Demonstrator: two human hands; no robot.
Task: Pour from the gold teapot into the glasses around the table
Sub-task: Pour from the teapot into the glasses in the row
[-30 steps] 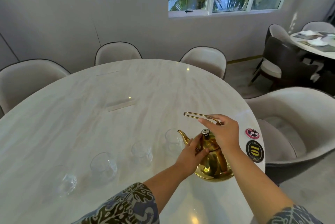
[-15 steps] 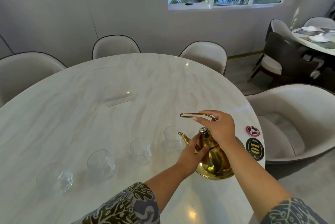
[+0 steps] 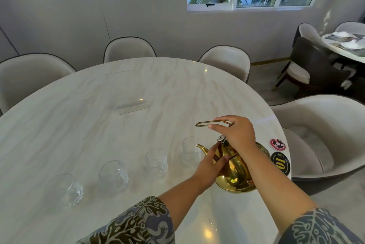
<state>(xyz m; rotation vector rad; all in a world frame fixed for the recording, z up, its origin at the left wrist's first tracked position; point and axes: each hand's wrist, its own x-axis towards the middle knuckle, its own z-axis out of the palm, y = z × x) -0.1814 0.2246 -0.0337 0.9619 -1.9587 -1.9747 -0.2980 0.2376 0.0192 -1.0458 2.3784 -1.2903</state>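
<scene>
A gold teapot (image 3: 234, 174) is held tilted above the white marble table (image 3: 98, 121), its spout pointing left at the rim of the nearest clear glass (image 3: 190, 150). My right hand (image 3: 235, 134) grips the thin wire handle above the pot. My left hand (image 3: 210, 164) presses against the lid and the front of the pot. Three more clear glasses stand in a row to the left: one (image 3: 157, 161), another (image 3: 113, 176) and the farthest (image 3: 63, 190). I cannot tell whether liquid is flowing.
Two round coasters lie at the table's right edge, a red one (image 3: 277, 143) and a black one marked 10 (image 3: 280, 162). A clear acrylic stand (image 3: 131, 105) sits mid-table. Pale armchairs (image 3: 325, 131) ring the table. Another set table (image 3: 347, 46) is at far right.
The teapot has tipped a little further toward the nearest glass, and my head has shifted so the whole row of glasses shows more to the right. Both hands keep their hold.
</scene>
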